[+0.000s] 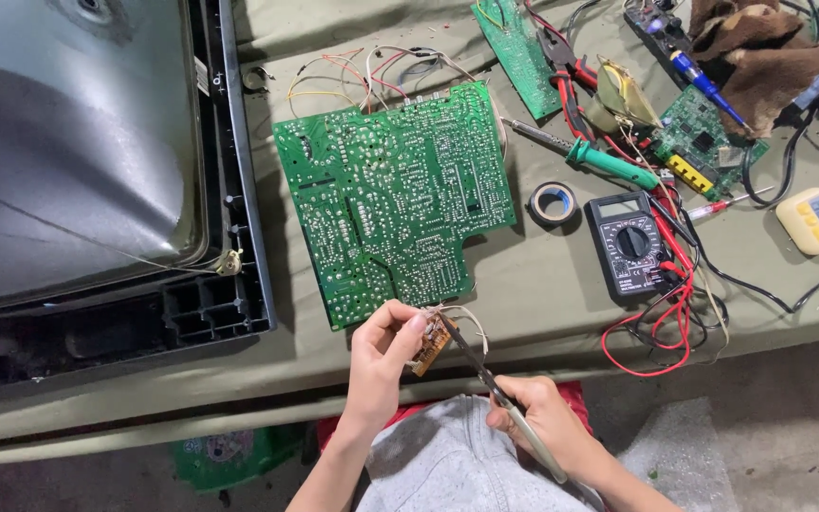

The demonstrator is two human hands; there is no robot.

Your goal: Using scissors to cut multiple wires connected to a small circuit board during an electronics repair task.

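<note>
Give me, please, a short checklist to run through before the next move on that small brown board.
1. Left hand pinches the small brown board between its fingers: ok.
2. Right hand grips the thin tool, tip at the board: ok.
3. Tip on the intended joint: cannot tell, too small.
4. Board's thin wires away from the tip: not ok, they loop right beside it.
5. Large green board lies flat on the table: ok.
6. Meter leads away from the hands: ok.
</note>
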